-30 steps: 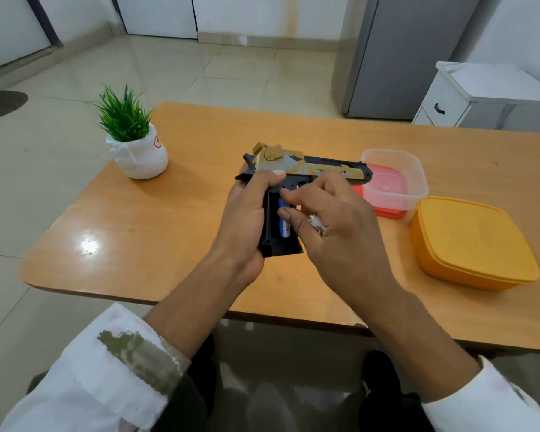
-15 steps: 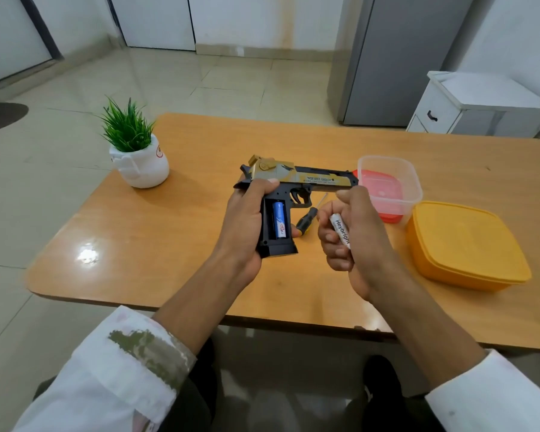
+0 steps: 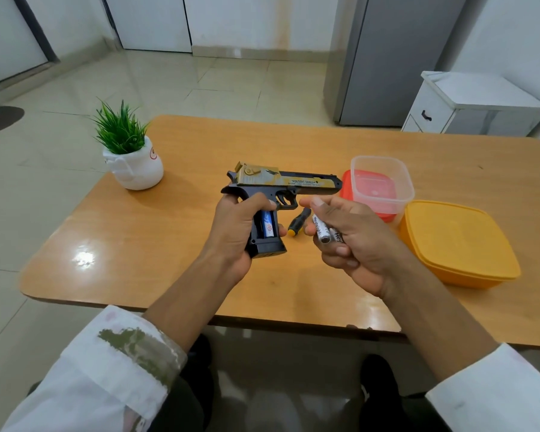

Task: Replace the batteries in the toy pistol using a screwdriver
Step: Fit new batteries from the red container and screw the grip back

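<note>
Battery (image 3: 268, 227) in pistol grip (image 3: 267, 248), white batteries (image 3: 322, 229) in right hand (image 3: 359, 247)

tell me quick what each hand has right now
Left hand: grips the pistol by its handle.
Right hand: holds two batteries.

Both forearms are bare from the left hand (image 3: 234, 235) and right hand (image 3: 359, 244) back to wide white cuffs, folded over well behind the wrists. The left sleeve (image 3: 116, 366) carries a ragged olive-green patch across its cuff and faint pink blotches near the fold, while the right sleeve (image 3: 496, 397) is plain white with one small dark fleck
</note>
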